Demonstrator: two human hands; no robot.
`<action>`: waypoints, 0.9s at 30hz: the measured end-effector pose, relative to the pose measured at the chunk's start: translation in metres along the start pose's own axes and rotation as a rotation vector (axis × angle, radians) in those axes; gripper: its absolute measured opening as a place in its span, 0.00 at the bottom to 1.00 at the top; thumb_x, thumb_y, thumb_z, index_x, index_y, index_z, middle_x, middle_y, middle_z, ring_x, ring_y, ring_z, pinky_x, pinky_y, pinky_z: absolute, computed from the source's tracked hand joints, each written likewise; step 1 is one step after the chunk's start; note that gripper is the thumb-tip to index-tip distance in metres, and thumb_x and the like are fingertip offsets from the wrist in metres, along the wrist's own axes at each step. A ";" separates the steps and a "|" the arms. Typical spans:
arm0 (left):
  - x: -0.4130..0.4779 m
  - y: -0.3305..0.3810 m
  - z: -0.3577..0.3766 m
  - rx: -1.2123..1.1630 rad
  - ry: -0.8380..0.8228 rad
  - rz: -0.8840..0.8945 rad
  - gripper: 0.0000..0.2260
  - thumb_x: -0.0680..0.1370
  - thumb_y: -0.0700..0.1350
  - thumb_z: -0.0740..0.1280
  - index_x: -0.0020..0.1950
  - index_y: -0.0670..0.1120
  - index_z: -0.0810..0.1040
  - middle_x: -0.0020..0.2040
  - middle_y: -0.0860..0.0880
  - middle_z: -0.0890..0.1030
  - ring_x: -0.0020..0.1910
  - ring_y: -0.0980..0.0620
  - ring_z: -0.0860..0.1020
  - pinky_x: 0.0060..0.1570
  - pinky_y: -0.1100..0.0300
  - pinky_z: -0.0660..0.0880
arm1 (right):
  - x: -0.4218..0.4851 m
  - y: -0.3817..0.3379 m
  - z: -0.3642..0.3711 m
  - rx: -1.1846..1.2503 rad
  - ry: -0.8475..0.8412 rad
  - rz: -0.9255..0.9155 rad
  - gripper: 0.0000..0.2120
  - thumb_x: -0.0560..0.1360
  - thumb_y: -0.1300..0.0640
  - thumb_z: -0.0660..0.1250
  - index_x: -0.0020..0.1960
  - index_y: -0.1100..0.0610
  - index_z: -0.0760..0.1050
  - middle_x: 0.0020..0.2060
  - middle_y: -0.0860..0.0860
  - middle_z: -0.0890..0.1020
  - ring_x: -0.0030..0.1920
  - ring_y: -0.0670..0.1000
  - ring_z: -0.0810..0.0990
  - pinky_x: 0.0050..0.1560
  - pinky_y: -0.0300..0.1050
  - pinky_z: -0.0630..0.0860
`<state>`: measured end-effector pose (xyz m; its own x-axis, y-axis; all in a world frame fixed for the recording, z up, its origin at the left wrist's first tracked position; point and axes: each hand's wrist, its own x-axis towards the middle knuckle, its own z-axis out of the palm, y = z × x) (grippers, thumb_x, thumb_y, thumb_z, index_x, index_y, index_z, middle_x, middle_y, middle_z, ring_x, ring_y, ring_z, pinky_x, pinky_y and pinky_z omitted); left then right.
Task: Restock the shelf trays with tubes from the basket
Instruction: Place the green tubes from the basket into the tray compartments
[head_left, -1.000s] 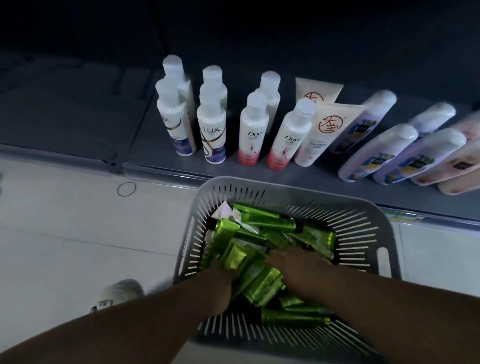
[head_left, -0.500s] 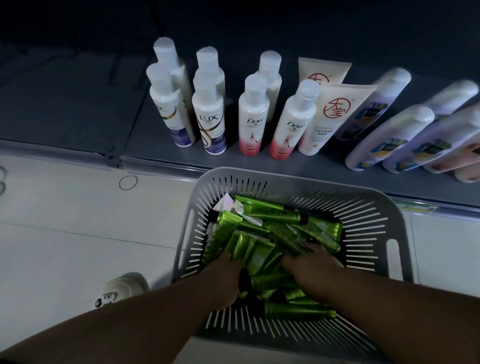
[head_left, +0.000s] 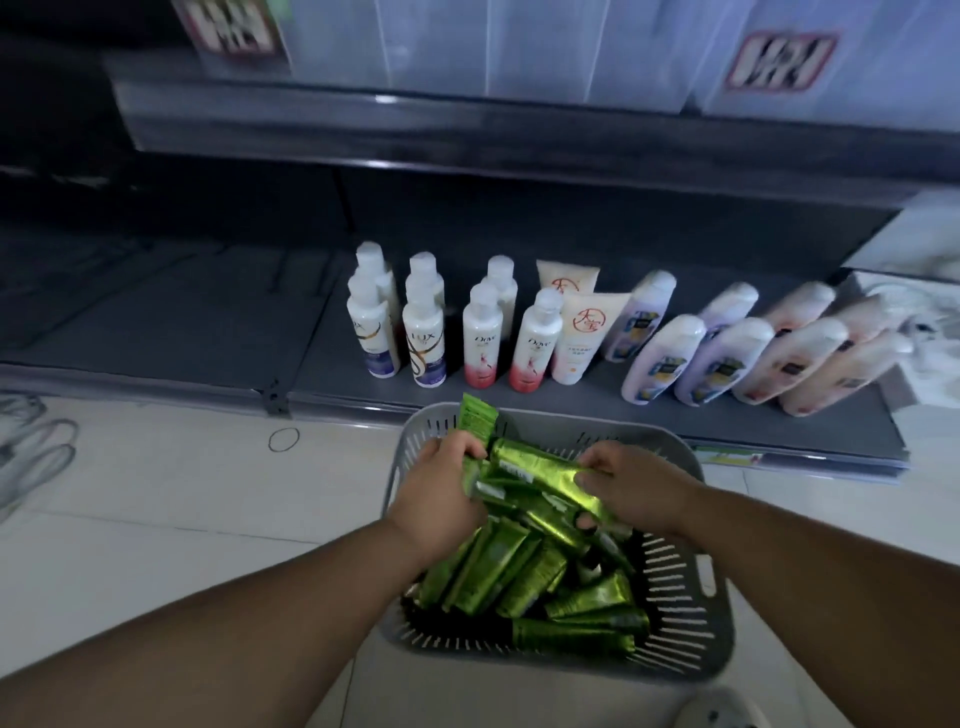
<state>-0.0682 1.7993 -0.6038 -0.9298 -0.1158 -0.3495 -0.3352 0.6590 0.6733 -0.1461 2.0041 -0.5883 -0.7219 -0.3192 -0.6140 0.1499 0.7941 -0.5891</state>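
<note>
you held a bundle of green tubes (head_left: 535, 480) just above the basket (head_left: 717, 613), your left hand (head_left: 436, 499) and right hand (head_left: 631, 483) each curled round one end, probably so none slid out in the carry. more tubes lay loose in the basket below. bottles (head_left: 483, 338) stood on the shelf (head_left: 208, 322) just beyond.

Green metallic tubes (head_left: 540, 475); grey slotted basket (head_left: 691, 623); white bottles (head_left: 480, 335), pink bases

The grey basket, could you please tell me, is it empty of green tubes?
No, many green tubes lie piled in the grey basket, below the bunch gripped by the left hand and right hand.
</note>
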 end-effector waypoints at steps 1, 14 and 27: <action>-0.005 0.007 -0.009 -0.021 0.027 0.013 0.21 0.70 0.38 0.70 0.59 0.52 0.69 0.56 0.52 0.64 0.52 0.51 0.72 0.44 0.66 0.65 | -0.012 -0.008 -0.005 0.102 0.019 0.004 0.07 0.80 0.56 0.63 0.57 0.56 0.72 0.53 0.53 0.77 0.34 0.44 0.81 0.34 0.36 0.75; -0.086 0.097 -0.122 -0.507 0.187 0.073 0.21 0.71 0.42 0.73 0.59 0.58 0.71 0.56 0.50 0.74 0.41 0.53 0.77 0.39 0.61 0.74 | -0.128 -0.110 -0.059 0.602 0.400 -0.235 0.08 0.76 0.59 0.68 0.54 0.51 0.77 0.40 0.53 0.80 0.34 0.47 0.78 0.36 0.42 0.73; -0.103 0.152 -0.199 -0.654 0.317 0.073 0.11 0.80 0.49 0.59 0.57 0.42 0.70 0.46 0.45 0.79 0.35 0.51 0.80 0.39 0.52 0.79 | -0.166 -0.183 -0.124 0.689 0.550 -0.414 0.13 0.78 0.56 0.67 0.61 0.57 0.74 0.39 0.53 0.78 0.34 0.47 0.75 0.36 0.40 0.75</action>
<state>-0.0538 1.7634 -0.3356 -0.9193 -0.3638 -0.1502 -0.2009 0.1056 0.9739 -0.1373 1.9759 -0.3140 -0.9950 -0.0797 -0.0609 0.0492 0.1412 -0.9888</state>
